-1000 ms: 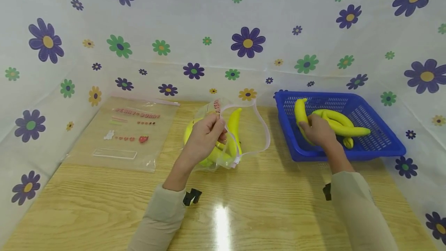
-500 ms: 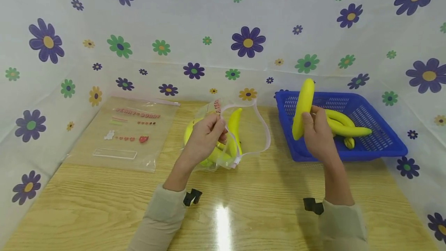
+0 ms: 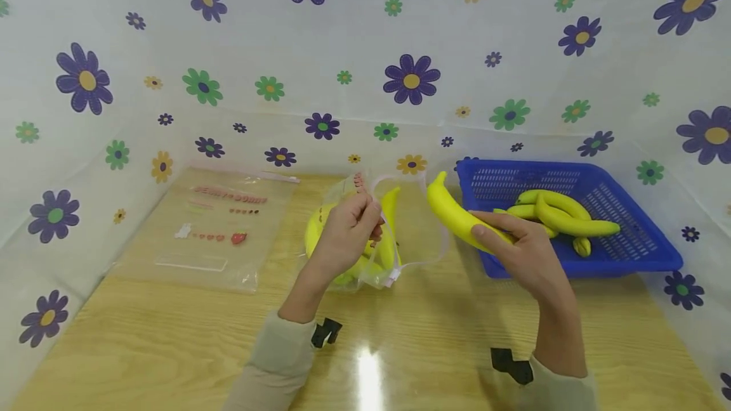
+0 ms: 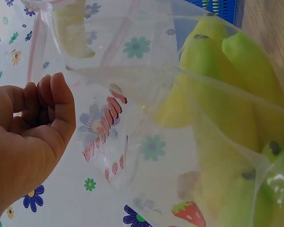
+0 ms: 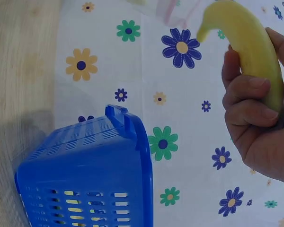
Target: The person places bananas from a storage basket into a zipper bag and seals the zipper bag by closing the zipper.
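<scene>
My right hand (image 3: 528, 252) grips a yellow banana (image 3: 457, 211) by one end, its stem end pointing left toward the bag's mouth. The right wrist view shows the fingers curled round this banana (image 5: 248, 42). With its fingertips my left hand (image 3: 345, 233) pinches the rim of a clear zip bag (image 3: 419, 263), whose mouth stands wide and faces right. Several bananas (image 4: 227, 104) lie inside the bag, seen through the plastic. At the right, a blue basket (image 3: 645, 233) holds several more bananas (image 3: 577, 224).
A second clear zip bag (image 3: 188, 271) with printed letters, a rabbit and a strawberry lies flat on the wooden table (image 3: 188, 341) at the left. A flowered white cloth (image 3: 365, 37) hangs behind the table and along both sides.
My right hand has lifted a banana out of the basket and carried it left toward the bag's mouth, turning it stem-end left. My left hand keeps its pinch on the bag's rim.
</scene>
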{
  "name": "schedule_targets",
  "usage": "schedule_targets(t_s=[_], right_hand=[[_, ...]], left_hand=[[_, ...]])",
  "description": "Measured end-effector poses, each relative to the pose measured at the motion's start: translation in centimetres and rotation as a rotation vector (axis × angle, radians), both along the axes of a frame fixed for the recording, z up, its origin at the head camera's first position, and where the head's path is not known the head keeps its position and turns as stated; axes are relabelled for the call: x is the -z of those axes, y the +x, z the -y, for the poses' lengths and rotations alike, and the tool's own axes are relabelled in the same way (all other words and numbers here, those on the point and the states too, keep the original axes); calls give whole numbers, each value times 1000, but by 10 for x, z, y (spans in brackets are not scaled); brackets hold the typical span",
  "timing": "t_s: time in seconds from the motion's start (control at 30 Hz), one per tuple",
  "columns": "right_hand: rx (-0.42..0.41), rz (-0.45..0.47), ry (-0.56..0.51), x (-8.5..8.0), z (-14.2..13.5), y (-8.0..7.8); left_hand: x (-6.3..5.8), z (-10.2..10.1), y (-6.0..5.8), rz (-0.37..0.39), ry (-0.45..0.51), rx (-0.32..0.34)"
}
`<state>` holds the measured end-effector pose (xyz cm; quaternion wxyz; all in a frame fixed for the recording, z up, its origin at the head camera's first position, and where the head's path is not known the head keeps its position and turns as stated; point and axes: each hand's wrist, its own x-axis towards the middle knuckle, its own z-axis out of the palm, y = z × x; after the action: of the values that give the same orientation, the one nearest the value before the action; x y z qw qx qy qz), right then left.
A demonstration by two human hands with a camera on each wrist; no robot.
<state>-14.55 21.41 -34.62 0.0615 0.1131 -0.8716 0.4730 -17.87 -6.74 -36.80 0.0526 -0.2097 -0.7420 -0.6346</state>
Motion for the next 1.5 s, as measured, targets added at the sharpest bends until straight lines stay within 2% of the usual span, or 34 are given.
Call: schedule_targets(t_s=[0.1,0.17,0.23,0.33,0.43,0.53,0.7,0.8,1.17,1.5], right_hand=[[-93,28,11,1,4,2],[-121,51,29,2,10,2],[-110,58,58,3,17,0],[-34,53,95,5,29,-3],[51,49,88,8,38,-5],[89,40,81,14,45,-6],[96,-43,108,21,55,-9],[94,-58,124,22,58,-10],[-52,48,92,15,50,-4],[46,38,186,17,46,-5]], left_hand=[[0,-3,0,6,3,-14],[1,-3,-1,8,4,-21],[1,-3,-1,7,11,-25],[1,-3,-3,4,24,-27],[-1,-3,-4,8,33,-22],[-1,-5,-4,9,36,-12],[0,-5,-5,-2,30,-6],[1,-4,-5,-2,22,-9],[-1,-3,-5,13,8,-14],[-1,-3,-4,17,27,-12]])
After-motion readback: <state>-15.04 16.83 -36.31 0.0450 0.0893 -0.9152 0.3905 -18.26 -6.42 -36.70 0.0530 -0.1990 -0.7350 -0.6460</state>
